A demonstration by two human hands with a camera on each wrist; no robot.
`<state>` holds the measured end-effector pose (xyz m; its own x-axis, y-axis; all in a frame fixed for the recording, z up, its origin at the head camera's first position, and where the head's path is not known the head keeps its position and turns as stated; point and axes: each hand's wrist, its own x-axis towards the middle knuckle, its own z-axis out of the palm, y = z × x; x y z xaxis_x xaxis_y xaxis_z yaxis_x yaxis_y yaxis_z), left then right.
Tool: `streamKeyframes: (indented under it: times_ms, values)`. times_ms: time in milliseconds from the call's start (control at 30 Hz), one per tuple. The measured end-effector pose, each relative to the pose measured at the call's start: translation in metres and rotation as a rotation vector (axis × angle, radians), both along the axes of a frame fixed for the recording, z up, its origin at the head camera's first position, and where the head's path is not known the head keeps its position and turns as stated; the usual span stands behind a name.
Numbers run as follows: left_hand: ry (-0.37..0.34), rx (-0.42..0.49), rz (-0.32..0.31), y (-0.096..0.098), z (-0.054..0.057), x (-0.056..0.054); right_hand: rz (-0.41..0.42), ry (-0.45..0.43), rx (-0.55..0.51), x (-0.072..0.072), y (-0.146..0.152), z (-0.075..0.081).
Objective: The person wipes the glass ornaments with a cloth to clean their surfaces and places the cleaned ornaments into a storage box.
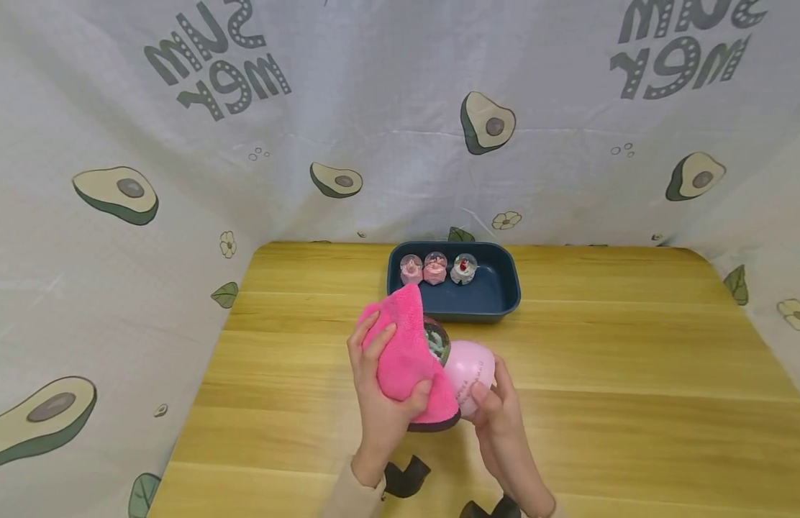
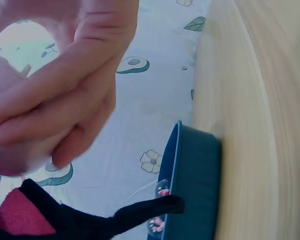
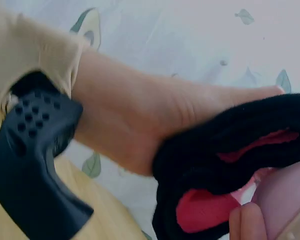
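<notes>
My left hand [image 1: 382, 406] grips a bright pink plush cloth [image 1: 400, 352] with black edging, bunched against the glass dome of a snow globe [image 1: 437, 341]. Green and pale shapes show inside that dome. My right hand [image 1: 501, 424] holds the globe by its rounded, glossy pink base [image 1: 470, 367], which bears small dark lettering. From the right wrist, the cloth's black edging [image 3: 200, 145] appears folded beside the pink base [image 3: 287, 195]. The left wrist view catches the right hand [image 2: 75, 85] curled about the base; cloth hides part of the globe.
Behind the hands is a dark blue rectangular tray [image 1: 487, 288]. Along its left side sit three small snow globes, two with pink bases and one white [image 1: 463, 269]. The wooden table [image 1: 296, 360] reaches a hanging avocado-print curtain [image 1: 400, 144].
</notes>
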<state>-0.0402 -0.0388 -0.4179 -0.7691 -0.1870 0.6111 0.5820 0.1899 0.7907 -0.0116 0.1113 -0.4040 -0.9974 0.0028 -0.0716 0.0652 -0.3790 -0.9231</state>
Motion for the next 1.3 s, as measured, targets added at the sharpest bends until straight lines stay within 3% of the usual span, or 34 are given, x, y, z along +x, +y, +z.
streamKeyframes:
  times_ms: [133,300,467,567,700,833,933,1100,1300]
  values:
    - [0.008,0.053,-0.014,0.0,-0.003,0.001,0.093,-0.033,-0.002,0.0,0.002,-0.003]
    - [-0.025,0.086,-0.047,-0.003,-0.004,0.003,0.275,-0.023,0.208,-0.007,0.02,0.001]
    - [-0.066,0.065,-0.117,-0.007,-0.002,0.002,0.46,0.17,0.426,-0.023,0.042,0.009]
    - [-0.063,0.043,-0.167,-0.009,0.001,0.001,0.518,0.289,0.538,-0.034,0.05,0.012]
    - [-0.069,0.014,-0.227,-0.009,0.005,0.001,0.553,0.369,0.647,-0.045,0.052,0.019]
    - [-0.081,-0.045,-0.295,-0.006,0.009,0.003,0.581,0.392,0.673,-0.053,0.052,0.024]
    - [-0.081,-0.076,-0.313,-0.005,0.011,0.003,0.595,0.35,0.645,-0.055,0.053,0.023]
    - [-0.11,-0.047,-0.291,-0.01,0.009,0.002,0.543,0.268,0.478,-0.05,0.058,0.014]
    - [-0.128,-0.003,-0.21,-0.026,0.007,0.0,0.396,0.267,0.287,-0.041,0.063,0.009]
